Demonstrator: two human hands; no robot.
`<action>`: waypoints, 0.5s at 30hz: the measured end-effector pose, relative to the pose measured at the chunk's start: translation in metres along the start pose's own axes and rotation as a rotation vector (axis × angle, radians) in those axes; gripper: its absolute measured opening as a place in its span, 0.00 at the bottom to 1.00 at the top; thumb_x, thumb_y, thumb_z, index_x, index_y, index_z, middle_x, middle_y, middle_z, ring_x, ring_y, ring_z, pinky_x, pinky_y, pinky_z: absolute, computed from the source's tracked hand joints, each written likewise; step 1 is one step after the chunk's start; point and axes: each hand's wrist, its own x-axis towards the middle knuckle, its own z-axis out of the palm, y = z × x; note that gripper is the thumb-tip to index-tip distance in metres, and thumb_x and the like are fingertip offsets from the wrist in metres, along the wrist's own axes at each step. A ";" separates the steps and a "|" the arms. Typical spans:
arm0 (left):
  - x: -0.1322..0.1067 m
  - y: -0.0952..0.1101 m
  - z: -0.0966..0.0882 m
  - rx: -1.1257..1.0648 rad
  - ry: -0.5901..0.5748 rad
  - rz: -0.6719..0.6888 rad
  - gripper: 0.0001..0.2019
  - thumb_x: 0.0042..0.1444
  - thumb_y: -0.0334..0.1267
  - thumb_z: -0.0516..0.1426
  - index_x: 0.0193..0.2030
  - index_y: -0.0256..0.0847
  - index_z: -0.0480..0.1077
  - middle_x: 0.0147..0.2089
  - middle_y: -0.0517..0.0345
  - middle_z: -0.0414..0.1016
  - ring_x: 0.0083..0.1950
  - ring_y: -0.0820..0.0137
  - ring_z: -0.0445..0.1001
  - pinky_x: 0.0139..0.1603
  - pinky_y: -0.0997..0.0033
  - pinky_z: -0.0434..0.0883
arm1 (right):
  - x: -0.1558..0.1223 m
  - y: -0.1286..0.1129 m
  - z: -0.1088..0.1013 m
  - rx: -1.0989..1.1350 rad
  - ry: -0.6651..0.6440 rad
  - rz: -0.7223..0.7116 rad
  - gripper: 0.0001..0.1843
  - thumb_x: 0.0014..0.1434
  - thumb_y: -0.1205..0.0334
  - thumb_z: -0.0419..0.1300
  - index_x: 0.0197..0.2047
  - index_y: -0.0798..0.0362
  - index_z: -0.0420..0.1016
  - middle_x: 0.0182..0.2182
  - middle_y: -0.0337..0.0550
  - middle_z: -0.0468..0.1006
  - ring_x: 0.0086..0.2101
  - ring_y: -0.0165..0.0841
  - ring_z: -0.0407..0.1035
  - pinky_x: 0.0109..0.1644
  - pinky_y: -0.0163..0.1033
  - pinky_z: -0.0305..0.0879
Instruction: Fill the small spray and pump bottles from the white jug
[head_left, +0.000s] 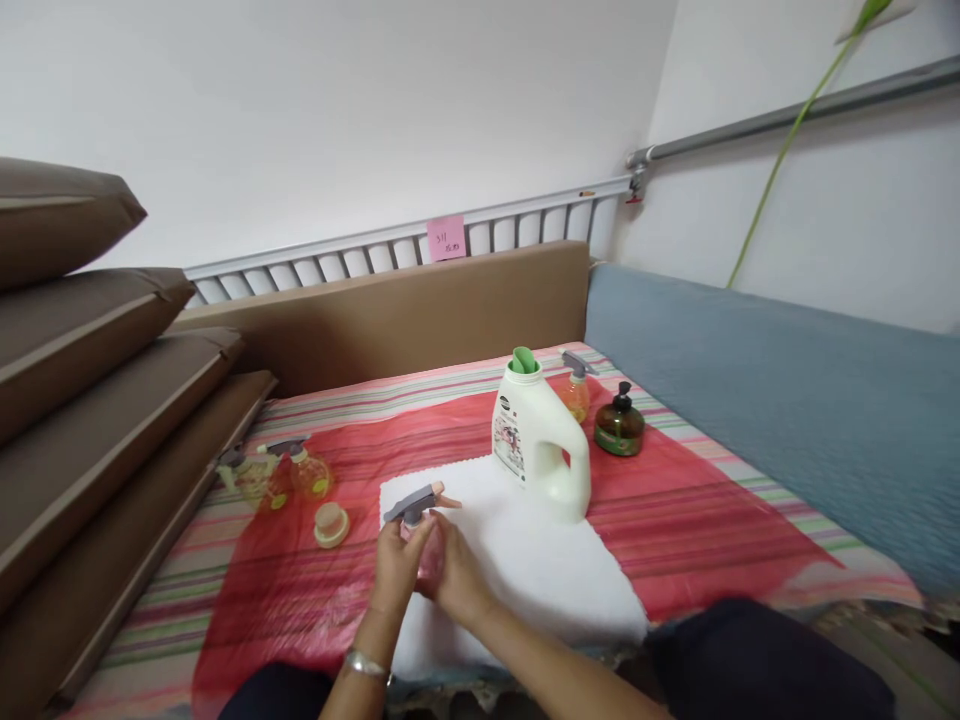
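I see my left hand (396, 560) and right hand (452, 572) both wrapped around a small clear pink bottle (427, 548) with a grey pump top, held over the soft white towel (540, 560) near me. Just past it on the far right of the towel stands a smooth white jug (541, 445) with a green cap. Far left, round yellow bottles (289, 475) sit on the shiny red sheet (300, 590).

White towel (525, 560), red striped cloth (675, 540)

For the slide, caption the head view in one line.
Both hands, left hand and right hand, grip a pump bottle over a white towel beside a detergent jug.
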 end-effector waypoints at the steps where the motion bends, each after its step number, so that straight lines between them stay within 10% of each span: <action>1: 0.002 0.000 -0.001 -0.024 -0.027 -0.031 0.17 0.50 0.46 0.61 0.43 0.38 0.74 0.46 0.46 0.80 0.53 0.54 0.74 0.58 0.52 0.66 | 0.000 0.000 0.000 0.008 -0.002 -0.005 0.50 0.37 0.66 0.70 0.63 0.50 0.56 0.56 0.52 0.69 0.53 0.46 0.66 0.58 0.50 0.63; 6: 0.013 -0.004 -0.022 -0.079 -0.191 -0.144 0.17 0.49 0.47 0.62 0.42 0.38 0.75 0.43 0.48 0.80 0.50 0.55 0.75 0.53 0.54 0.68 | 0.001 -0.003 0.000 0.107 0.046 -0.032 0.54 0.35 0.70 0.72 0.64 0.46 0.55 0.61 0.50 0.63 0.59 0.47 0.58 0.62 0.53 0.57; 15: 0.011 -0.020 -0.018 -0.174 0.064 -0.126 0.22 0.41 0.41 0.66 0.44 0.39 0.71 0.47 0.49 0.77 0.51 0.57 0.74 0.55 0.54 0.67 | 0.004 -0.008 0.001 0.155 0.041 -0.033 0.53 0.34 0.71 0.72 0.63 0.45 0.58 0.59 0.48 0.66 0.57 0.46 0.63 0.60 0.54 0.60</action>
